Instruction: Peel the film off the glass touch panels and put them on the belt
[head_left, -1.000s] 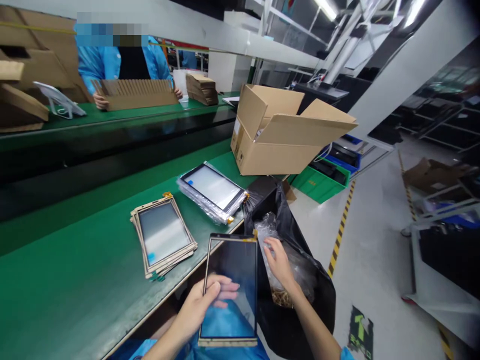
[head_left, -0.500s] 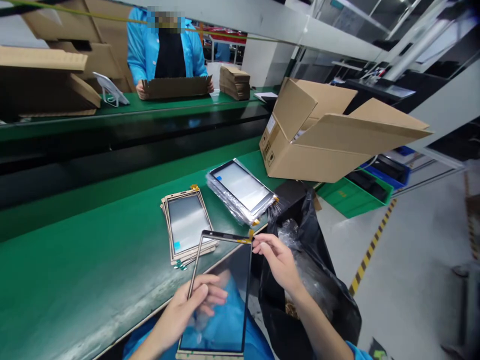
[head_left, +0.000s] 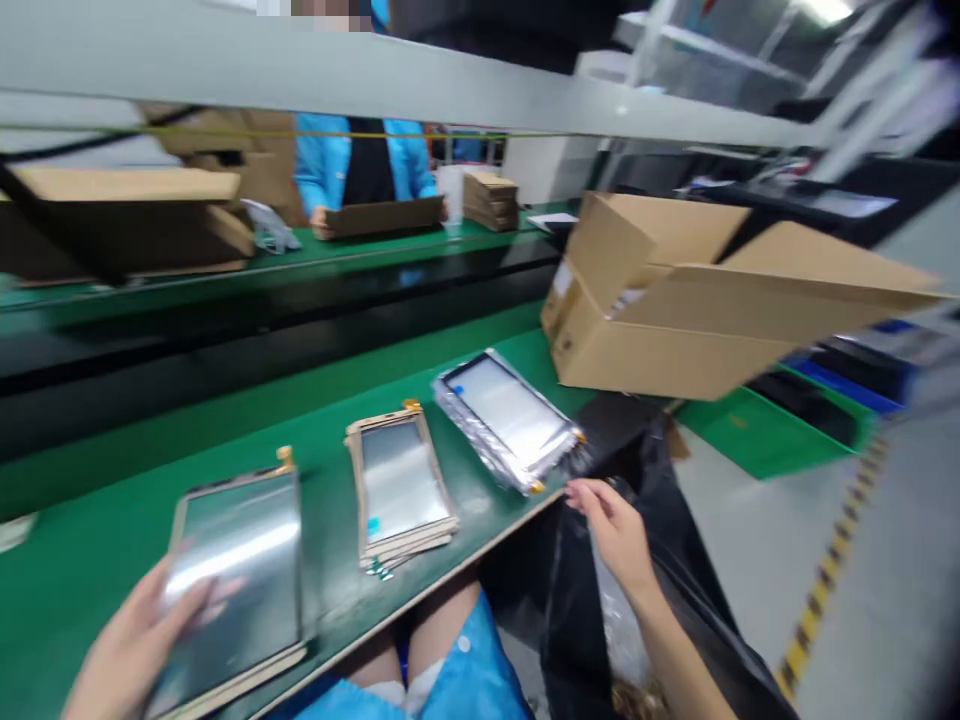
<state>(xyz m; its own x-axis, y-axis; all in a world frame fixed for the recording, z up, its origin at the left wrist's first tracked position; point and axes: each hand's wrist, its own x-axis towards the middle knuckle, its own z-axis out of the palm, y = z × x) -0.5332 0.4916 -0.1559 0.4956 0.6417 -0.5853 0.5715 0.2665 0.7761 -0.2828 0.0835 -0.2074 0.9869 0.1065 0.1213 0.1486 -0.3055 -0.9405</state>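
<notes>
My left hand holds a glass screen panel with a gold frame, low over the green bench at the lower left; the fingers lie across its face. My right hand hovers at the bench's front edge, fingers loosely apart and holding nothing, just below a stack of screen panels wrapped in clear plastic. Between the two lies a pile of gold-framed panels.
An open cardboard box stands on the bench at the right. A black bag with clear plastic hangs below my right hand. Across the dark conveyor a person in a blue coat handles cardboard. Green and blue bins sit on the floor.
My left hand has carried the panel from in front of me leftward onto the bench. My right hand let go of its top corner and moved toward the wrapped stack. The camera swung left.
</notes>
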